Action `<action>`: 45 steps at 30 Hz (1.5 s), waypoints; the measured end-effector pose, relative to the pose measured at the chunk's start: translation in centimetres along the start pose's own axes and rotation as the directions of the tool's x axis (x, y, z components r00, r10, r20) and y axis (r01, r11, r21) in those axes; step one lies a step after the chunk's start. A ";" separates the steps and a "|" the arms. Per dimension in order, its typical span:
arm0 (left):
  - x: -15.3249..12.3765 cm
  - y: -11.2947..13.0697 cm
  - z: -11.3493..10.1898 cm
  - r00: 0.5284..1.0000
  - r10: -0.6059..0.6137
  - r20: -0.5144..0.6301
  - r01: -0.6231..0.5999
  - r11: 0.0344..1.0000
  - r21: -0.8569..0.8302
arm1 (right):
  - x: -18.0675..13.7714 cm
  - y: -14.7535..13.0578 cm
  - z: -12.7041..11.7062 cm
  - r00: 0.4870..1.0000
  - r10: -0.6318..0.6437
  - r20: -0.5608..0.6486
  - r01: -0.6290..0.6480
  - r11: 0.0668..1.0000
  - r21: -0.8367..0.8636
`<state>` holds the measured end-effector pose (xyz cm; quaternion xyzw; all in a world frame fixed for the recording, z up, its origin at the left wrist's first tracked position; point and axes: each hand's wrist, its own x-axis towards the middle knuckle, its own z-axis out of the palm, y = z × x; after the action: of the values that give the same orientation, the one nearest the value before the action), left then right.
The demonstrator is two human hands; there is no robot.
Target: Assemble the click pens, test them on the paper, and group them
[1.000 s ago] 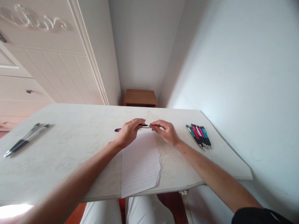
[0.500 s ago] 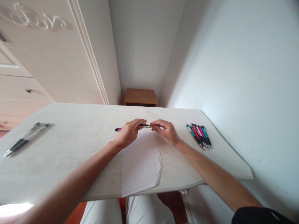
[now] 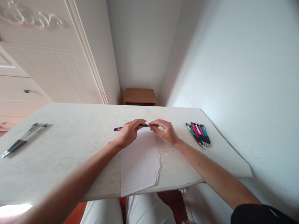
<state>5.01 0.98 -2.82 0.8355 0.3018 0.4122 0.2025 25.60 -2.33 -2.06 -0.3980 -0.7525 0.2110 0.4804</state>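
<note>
A pink and black pen (image 3: 118, 128) lies level just above the white table (image 3: 70, 146), held from both ends. My left hand (image 3: 129, 133) is closed round its middle, with the pink end sticking out to the left. My right hand (image 3: 164, 131) pinches the pen's tip end with thumb and fingers. Both hands hover over the top edge of a lined sheet of paper (image 3: 139, 161) that lies flat and reaches past the table's near edge.
A bunch of several pink, green and blue pens (image 3: 199, 134) lies on the right of the table. Two grey and black pens (image 3: 23, 140) lie at the far left. A small wooden cabinet (image 3: 140, 96) stands beyond the table; a wall runs close on the right.
Hands and pen hold almost the same pose; only the view has shifted slightly.
</note>
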 end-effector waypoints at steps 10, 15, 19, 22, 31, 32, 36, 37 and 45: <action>-0.1 0.3 -0.3 0.999 -0.039 0.036 0.038 0.999 0.021 | -0.1 0.6 0.2 0.999 0.031 -0.044 -0.033 0.999 -0.028; 0.1 0.5 -0.6 0.998 -0.062 -0.011 0.062 0.998 -0.005 | 0.0 0.5 0.1 0.997 0.051 -0.063 -0.052 0.999 -0.015; 0.1 0.5 -0.8 0.962 -0.273 -0.021 0.267 0.950 -0.160 | 0.0 0.3 0.0 0.994 0.084 -0.066 -0.083 0.996 0.022; 0.2 0.5 -1.0 0.933 -0.359 -0.026 0.342 0.907 -0.247 | 0.1 0.1 -0.1 0.993 0.092 -0.076 -0.089 0.995 0.048; 0.7 1.2 -1.1 0.946 -0.321 -0.055 0.311 0.941 -0.135 | 0.1 -0.1 -0.5 0.986 0.121 -0.115 -0.115 0.992 0.055; 0.7 1.2 -1.1 0.941 -0.333 -0.054 0.322 0.934 -0.153 | 0.1 -0.1 -0.5 0.986 0.120 -0.111 -0.115 0.992 0.056; 0.5 1.0 -0.9 0.927 -0.368 -0.067 0.346 0.912 -0.218 | 0.1 -0.1 -0.5 0.989 0.111 -0.095 -0.105 0.992 0.068; 0.5 0.9 -0.9 0.926 -0.372 -0.067 0.349 0.909 -0.227 | 0.1 -0.1 -0.5 0.990 0.109 -0.093 -0.103 0.992 0.067; 0.9 1.1 -0.7 0.901 -0.430 0.053 0.405 0.792 -0.456 | 0.3 -0.2 -0.9 0.977 0.134 -0.166 -0.123 0.990 0.073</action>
<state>5.18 0.82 -1.27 0.6655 0.3786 0.4386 0.4706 26.25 -2.28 -1.38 -0.4471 -0.6746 0.2302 0.5404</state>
